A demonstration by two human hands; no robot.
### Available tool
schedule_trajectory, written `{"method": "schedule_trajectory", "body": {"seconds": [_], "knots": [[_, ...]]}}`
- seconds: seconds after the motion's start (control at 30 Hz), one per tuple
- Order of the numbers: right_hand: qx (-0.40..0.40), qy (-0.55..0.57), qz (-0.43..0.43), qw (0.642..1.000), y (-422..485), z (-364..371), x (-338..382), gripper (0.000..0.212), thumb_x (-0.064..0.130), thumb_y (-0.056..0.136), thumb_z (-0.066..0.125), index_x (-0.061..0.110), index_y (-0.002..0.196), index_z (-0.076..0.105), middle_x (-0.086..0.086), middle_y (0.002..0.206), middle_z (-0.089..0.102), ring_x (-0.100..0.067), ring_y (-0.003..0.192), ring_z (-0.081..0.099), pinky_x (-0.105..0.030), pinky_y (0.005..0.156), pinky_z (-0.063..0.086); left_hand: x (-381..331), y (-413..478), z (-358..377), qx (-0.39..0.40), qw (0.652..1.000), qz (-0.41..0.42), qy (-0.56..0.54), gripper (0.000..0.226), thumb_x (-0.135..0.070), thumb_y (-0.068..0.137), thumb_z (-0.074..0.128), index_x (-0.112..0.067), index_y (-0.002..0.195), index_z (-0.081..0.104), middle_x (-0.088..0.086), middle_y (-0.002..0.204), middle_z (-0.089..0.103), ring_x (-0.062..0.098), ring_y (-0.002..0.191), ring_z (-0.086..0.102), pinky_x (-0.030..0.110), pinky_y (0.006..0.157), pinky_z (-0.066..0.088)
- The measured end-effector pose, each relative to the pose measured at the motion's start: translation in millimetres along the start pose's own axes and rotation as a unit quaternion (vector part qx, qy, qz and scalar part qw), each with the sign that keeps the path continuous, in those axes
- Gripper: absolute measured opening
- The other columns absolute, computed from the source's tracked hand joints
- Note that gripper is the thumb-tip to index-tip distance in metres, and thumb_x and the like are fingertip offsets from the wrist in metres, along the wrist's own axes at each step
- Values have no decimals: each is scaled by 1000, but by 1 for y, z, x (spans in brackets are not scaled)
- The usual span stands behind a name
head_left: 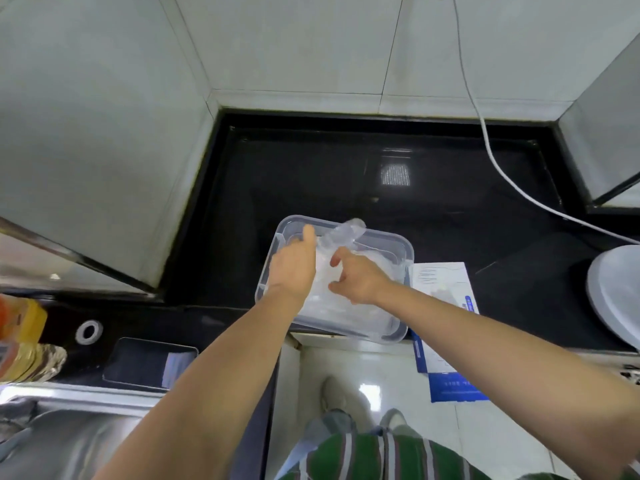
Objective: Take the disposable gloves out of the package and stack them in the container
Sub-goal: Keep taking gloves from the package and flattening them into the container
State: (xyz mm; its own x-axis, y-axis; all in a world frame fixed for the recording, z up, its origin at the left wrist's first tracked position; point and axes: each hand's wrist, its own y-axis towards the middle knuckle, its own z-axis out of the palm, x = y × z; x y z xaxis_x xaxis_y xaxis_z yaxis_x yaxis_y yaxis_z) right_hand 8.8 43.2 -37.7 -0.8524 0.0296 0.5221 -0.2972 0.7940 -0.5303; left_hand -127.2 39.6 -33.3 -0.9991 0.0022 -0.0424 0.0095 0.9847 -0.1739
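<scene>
I can read nothing from here: the print on the blue-and-white package (pixel 440 289), centre right, is too blurred.

You are at a kitchen: glossy black stone countertop (pixel 311 174), pale glossy wall tiles (pixel 294 46) at the far side, stainless steel sink (pixel 79 441) near left, yellow plastic bottle (pixel 20 341) beside it.
</scene>
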Motion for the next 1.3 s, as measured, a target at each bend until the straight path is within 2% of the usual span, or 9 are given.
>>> {"method": "schedule_trajectory", "body": {"seconds": [0.1,0.2,0.3,0.37,0.5,0.63,0.83,1.17,1.3], "knots": [[63,-31,43,997,6,11,-8,75,29,87,71,23,145,24,-9,118,56,-27,103,59,-33,81,49,0,2,8,-4,1000,11,-15,53,-8,95,55,-11,141,27,12,120,57,20,88,66,23,65,50],[96,-57,63,992,11,17,-8,100,27,84,75,23,155,5,-14,132,49,-31,114,56,-34,84,47,-4,3,13,-80,994,54,41,46,-12,85,68,-13,124,45,10,117,53,20,97,59,25,77,51],[102,-81,64,989,18,26,-8,88,25,82,75,15,151,22,-15,131,48,-29,103,57,-31,73,44,-14,4,13,-107,977,183,29,44,1,63,79,-11,100,59,9,98,57,24,82,58,34,67,53],[105,-95,67,988,22,30,-9,71,25,81,74,12,142,39,-15,137,45,-26,102,55,-31,76,46,-22,5,14,-22,980,197,13,39,0,77,71,-8,112,57,13,110,56,29,90,63,38,73,55],[105,-66,100,987,18,27,-12,104,15,83,74,20,154,-2,-15,145,33,-30,112,57,-35,88,52,-12,16,39,148,987,65,-8,56,-14,91,61,-12,142,38,15,136,44,32,117,54,36,94,47],[103,-167,133,972,14,20,-22,110,12,84,70,10,153,-16,-19,144,30,-35,121,51,-37,93,51,6,18,58,231,973,22,-13,97,-32,82,74,-24,153,8,18,152,18,36,132,38,41,102,43],[106,-203,159,960,20,33,-24,94,17,85,70,9,148,1,-19,143,22,-34,134,31,-38,108,39,1,15,60,293,956,5,-5,117,-39,78,78,-25,153,-11,18,157,-7,38,146,7,45,112,30],[49,-166,63,983,19,20,-32,90,6,89,62,15,155,1,-17,152,15,-38,140,21,-41,113,32,2,10,59,247,967,-45,-39,96,-47,85,67,-26,154,4,18,153,12,37,136,31,39,102,42],[-40,-123,-42,991,4,-1,-26,54,18,93,62,14,143,44,-11,143,41,-29,131,41,-34,109,36,-1,4,34,152,985,-50,-60,60,-38,97,52,-25,149,28,13,143,39,31,115,56,33,87,50]]}}
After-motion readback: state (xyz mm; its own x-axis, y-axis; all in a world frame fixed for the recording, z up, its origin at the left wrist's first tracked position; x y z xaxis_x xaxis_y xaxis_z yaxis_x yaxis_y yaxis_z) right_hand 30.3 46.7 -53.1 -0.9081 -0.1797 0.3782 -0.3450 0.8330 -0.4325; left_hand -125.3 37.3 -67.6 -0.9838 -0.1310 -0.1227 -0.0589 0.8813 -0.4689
